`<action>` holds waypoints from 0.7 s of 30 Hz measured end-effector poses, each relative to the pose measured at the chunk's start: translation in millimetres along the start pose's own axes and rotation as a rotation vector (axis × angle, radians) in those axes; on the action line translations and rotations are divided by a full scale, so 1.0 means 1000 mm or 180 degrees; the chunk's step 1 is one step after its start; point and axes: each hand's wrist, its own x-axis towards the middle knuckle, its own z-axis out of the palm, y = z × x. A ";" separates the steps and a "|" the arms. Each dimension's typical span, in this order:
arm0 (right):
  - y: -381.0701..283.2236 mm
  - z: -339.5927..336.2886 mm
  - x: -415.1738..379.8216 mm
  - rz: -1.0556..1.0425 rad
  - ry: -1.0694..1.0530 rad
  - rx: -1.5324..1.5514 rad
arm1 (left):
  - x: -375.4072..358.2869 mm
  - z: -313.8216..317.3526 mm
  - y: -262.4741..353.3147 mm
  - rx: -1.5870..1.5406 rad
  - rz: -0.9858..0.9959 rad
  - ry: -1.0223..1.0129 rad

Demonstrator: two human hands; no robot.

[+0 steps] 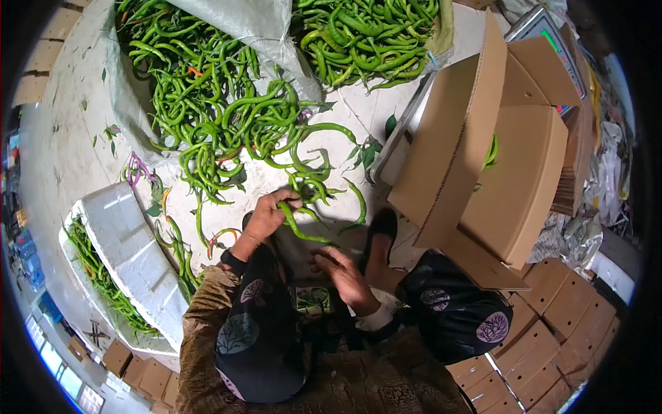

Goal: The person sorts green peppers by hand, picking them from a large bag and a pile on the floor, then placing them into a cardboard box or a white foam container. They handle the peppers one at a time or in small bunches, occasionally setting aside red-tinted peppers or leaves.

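My left hand [267,215] is closed, its fingers gripping the upper end of a long green chili pepper [295,226]. The pepper's free end curves down and right towards my right hand [347,277]. That hand lies lower, between my knees, with its fingers loosely stretched out and nothing visible in them. Just beyond my left hand, several loose peppers [314,185] lie on the floor. They run back into a large heap of green chili peppers [207,103] spilling from a pale woven sack [131,90].
At right stands an open cardboard box [441,159] with a few peppers inside, near a digital scale [545,34]. A white foam box [131,241] with peppers sits at left. Another pepper-filled sack [448,31] is at the back. Stacked cartons [552,310] fill the lower right.
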 end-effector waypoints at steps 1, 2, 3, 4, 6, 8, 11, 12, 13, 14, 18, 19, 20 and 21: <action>0.003 -0.001 0.001 -0.0015 -0.0031 0.0112 | 0.001 0.011 -0.015 0.0440 0.0237 0.0306; 0.005 -0.002 0.000 -0.0021 -0.0061 0.0229 | 0.002 0.020 -0.016 0.0878 0.0467 0.0611; 0.005 -0.002 -0.001 -0.0017 -0.0046 0.0244 | 0.003 0.028 -0.017 0.0878 0.0462 0.0590; 0.002 -0.002 -0.001 0.0012 -0.0063 0.0270 | 0.006 0.038 -0.007 0.1347 0.0688 0.0858; 0.000 0.000 -0.001 0.0041 -0.0079 0.0293 | 0.012 0.046 0.002 0.1813 0.0917 0.1127; 0.000 -0.001 -0.001 0.0176 -0.0083 0.0325 | 0.019 0.050 0.002 0.3056 0.1150 0.0477; 0.001 -0.003 0.001 0.0138 -0.0109 0.0285 | 0.031 0.047 -0.012 0.3474 0.1514 0.0315; 0.003 -0.004 0.001 0.0151 -0.0100 0.0287 | 0.033 0.048 -0.015 0.3467 0.1714 0.0230; 0.006 -0.005 0.002 0.0120 -0.0076 0.0227 | 0.033 0.046 -0.003 0.3282 0.1683 0.0220; 0.008 -0.007 0.002 0.0086 -0.0049 0.0165 | 0.032 0.042 0.011 0.3267 0.1680 0.0207; 0.006 -0.005 0.003 -0.0011 -0.0041 -0.0097 | 0.013 0.021 0.043 0.2558 0.1641 0.0652; 0.007 -0.005 0.003 0.0022 -0.0048 -0.0090 | 0.005 0.017 0.032 0.2870 0.1441 0.0504; 0.007 -0.006 0.004 0.0044 -0.0051 -0.0091 | -0.001 0.014 0.020 0.3176 0.1245 0.0361; 0.004 -0.005 0.004 0.0030 -0.0051 -0.0095 | -0.007 0.013 -0.001 0.3550 0.1126 0.0245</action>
